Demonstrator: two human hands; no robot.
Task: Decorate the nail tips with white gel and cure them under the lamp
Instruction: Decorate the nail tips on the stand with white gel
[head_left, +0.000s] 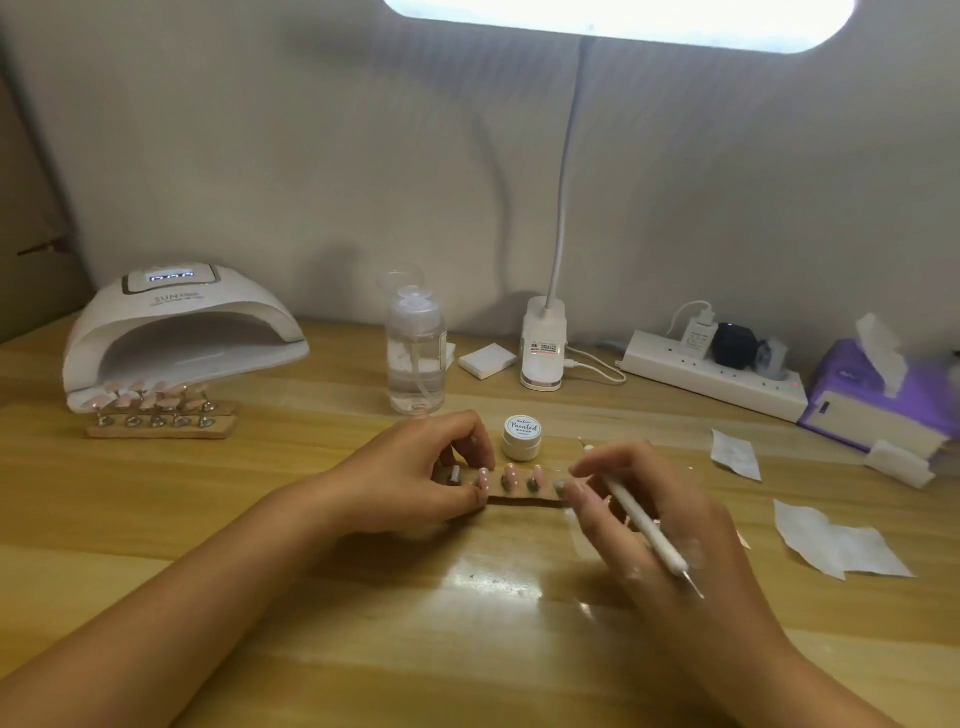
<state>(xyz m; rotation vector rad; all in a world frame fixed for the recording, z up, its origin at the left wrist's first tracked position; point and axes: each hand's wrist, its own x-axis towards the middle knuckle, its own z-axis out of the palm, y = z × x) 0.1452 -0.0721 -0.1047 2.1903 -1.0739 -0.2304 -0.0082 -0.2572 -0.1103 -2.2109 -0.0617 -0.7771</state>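
Your left hand (415, 475) pinches the left end of one strip (519, 500), thumb at the near edge and fingers curled over the far edge. Three pink tips (509, 475) stand on it between your hands; the other stands on it are too blurred to count. Your right hand (644, 509) is clamped on one white pen (641, 519), which lies slantwise across the fingers with its metal point toward you, while the fingertips touch the strip's right end. One gel pot (521, 437), lid on, sits just behind the strip. One cure lamp (182, 332) stands far left, near the table (363, 649) edge, with two more strips (161, 418) of tips at its mouth. One bottle (417, 358) stands near, behind your left hand. One pad (487, 360), one desk lamp (543, 343), one power strip (711, 374) and one tissue box (872, 395) line the wall (311, 156). Two flat wipes (836, 540) and one folded one lie right of your right hand. Bare wood shows between cure lamp and left hand, and across the near side around your forearms
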